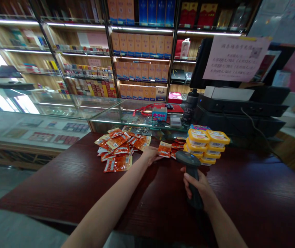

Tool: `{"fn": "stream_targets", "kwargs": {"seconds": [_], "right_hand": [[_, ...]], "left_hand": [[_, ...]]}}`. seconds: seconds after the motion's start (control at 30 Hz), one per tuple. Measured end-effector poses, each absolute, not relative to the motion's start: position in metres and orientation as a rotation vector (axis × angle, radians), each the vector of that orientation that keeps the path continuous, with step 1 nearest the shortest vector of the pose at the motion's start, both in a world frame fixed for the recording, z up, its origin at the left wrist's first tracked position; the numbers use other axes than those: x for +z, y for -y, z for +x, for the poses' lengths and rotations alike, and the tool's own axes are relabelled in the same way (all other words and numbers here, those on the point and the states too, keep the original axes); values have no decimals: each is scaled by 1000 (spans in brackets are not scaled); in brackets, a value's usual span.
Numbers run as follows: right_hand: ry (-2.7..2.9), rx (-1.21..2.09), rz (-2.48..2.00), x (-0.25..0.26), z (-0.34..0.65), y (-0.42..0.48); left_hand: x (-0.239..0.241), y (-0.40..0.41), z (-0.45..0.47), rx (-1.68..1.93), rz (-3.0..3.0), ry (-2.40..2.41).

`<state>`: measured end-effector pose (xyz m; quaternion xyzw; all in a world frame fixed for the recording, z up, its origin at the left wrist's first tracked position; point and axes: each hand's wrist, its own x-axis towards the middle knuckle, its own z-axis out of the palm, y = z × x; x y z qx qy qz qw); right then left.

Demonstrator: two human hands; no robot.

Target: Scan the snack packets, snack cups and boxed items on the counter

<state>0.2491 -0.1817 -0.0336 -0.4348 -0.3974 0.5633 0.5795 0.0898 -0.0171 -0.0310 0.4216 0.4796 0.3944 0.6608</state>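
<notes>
My right hand (197, 186) is wrapped around the handle of a black barcode scanner (188, 159), its head raised over the dark wooden counter. Farther forward, my left hand (151, 155) has its fingers closed at the left edge of an orange snack packet (165, 149); the fingertips are partly hidden. To the left of that hand lies a loose pile of similar orange packets (118, 144). A few more packets (177, 144) lie just behind the scanner head. Yellow-lidded plastic tubs (198, 137) stand stacked right behind the scanner.
A glass display case (106, 119) borders the counter's far side, carrying a small blue box (159, 114) and a dark bottle (190, 106). At right stand a monitor with a paper notice (236, 58) and black machines (240, 113) with a cable. Stocked shelves (142, 60) line the wall.
</notes>
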Motion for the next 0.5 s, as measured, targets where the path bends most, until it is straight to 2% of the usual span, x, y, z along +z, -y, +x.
{"fn": "stream_targets", "kwargs": {"seconds": [0.2,0.5], "right_hand": [[944,1348,-992,-33,248,187],[1050,1342,-940,-33,247,192]], "left_hand": [[-61,36,60,1310,1168,-1092],[-67,40,66,1293,1481,-1245]]}}
